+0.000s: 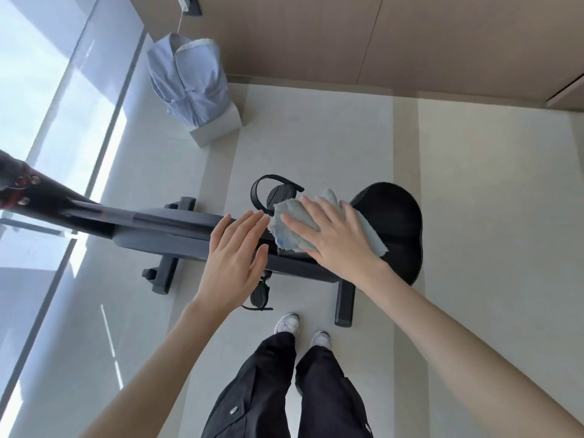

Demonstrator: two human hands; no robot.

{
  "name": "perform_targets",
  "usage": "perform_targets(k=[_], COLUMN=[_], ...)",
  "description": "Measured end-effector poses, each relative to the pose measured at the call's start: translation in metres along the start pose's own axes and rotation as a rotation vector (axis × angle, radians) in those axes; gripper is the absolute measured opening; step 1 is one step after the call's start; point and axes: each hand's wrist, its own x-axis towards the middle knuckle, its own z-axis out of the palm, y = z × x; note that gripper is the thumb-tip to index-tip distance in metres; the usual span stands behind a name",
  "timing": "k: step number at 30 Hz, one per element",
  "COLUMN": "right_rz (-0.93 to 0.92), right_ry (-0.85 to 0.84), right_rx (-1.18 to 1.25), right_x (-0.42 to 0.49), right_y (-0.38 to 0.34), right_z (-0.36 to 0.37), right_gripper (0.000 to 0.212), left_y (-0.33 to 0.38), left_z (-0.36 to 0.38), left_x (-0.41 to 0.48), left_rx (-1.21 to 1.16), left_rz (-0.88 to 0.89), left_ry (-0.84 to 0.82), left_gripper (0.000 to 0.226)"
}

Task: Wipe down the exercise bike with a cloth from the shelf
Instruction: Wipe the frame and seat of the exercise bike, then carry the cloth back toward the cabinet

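Right hand (335, 235): fingers straight and spread, palm pressing flat on the cloth (284, 237), not curled round it.
Cloth: pale blue, fluffy, lying on the exercise bike (164, 230) frame, just left of the black seat (398, 222).
Left hand (232, 263): fingers straight, holding nothing, over the frame just left of the cloth (contact unclear).
Strapped pedal (279, 192): just beyond the cloth.
Blue shirt (189, 77): hanging, far left.

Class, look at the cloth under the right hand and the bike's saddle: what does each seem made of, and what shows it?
Cloth: pale blue terry or microfibre, matt; its edges show fluffy pile. Saddle: black, probably padded vinyl or leather-like cover; faint grain, and a stitched seam along its rim.
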Motion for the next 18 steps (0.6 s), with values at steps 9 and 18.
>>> perform_targets(k=[9,18], right_rz=[0.455,0.693], right_ry=[0.033,0.283], right_rx=[0.020,0.118], right_x=[-0.065,-0.102], right_y=[0.024,-0.012], right_z=[0.000,0.013], right_gripper=[0.055,0.046], left_y=[0.039,0.062], left_z=[0.017,0.038], left_x=[0.009,0.017], left_rx=[0.001,0.132], left_rz=[0.111,0.170], left_ry=[-0.135,-0.311], left_gripper=[0.044,0.053])
